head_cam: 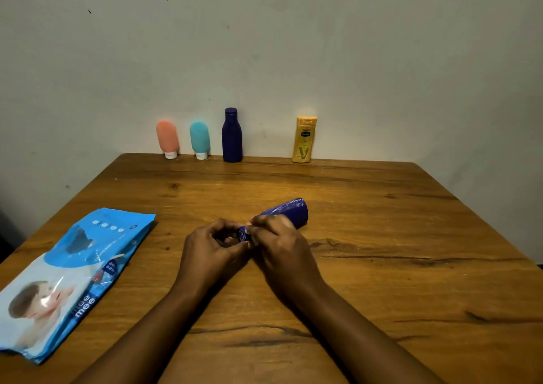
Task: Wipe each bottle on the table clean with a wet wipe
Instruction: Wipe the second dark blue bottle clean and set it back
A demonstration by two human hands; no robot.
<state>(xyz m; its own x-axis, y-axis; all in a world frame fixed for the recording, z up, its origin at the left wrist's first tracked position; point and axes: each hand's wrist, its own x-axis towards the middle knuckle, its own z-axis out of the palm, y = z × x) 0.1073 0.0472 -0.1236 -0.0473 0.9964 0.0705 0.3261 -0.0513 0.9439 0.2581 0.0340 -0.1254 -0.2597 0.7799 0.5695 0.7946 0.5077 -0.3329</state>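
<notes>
A dark blue bottle (291,212) lies tilted on its side at the middle of the wooden table (396,281), base pointing away and cap end toward me. Pale streaks show on its body. My right hand (279,242) is closed around its neck, and small white slivers at the fingers may be a wet wipe. My left hand (211,248) pinches the cap end with curled fingers. Along the far edge, against the wall, stand a coral tube (167,137), a teal tube (199,137), a second dark blue bottle (231,137) and a yellow bottle (304,140).
A blue pack of wet wipes (73,272) lies flat near the table's left front edge. The wall rises right behind the row of standing bottles. Bare wood stretches to the right of my hands.
</notes>
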